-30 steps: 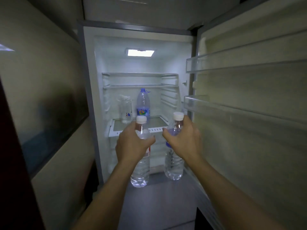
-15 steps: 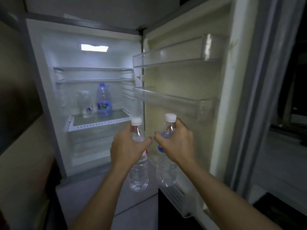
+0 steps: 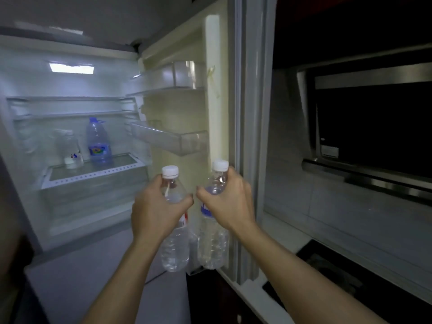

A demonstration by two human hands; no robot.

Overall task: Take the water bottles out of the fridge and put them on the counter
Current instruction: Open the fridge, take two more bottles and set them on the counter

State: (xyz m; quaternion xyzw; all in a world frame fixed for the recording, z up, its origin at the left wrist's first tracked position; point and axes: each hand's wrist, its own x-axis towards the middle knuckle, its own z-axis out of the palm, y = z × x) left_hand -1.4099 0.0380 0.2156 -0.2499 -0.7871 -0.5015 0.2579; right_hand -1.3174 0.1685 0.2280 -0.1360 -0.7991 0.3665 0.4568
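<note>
My left hand point(image 3: 156, 211) grips a clear water bottle with a white cap and red-edged label point(image 3: 174, 249) by its shoulder. My right hand point(image 3: 230, 202) holds a second clear bottle with a white cap and blue label point(image 3: 212, 244) the same way. Both bottles hang upright, side by side, in front of the open fridge door's edge point(image 3: 247, 136), outside the fridge. Inside the lit fridge point(image 3: 70, 127), a larger blue-capped bottle point(image 3: 98, 141) and a clear jar point(image 3: 70, 150) stand on the glass shelf point(image 3: 93, 176).
The open door carries two transparent door bins point(image 3: 170, 139). To the right, beyond the door, a pale counter point(image 3: 327, 232) runs under a dark range hood point(image 3: 374, 127), with a black cooktop point(image 3: 339, 272) set into it. A dark wall panel borders the fridge on the left.
The view has swung to the right: the fridge has slid to the left of the frame and the counter and hood have come into sight. Both hands still hold their bottles, now level with the door edge.
</note>
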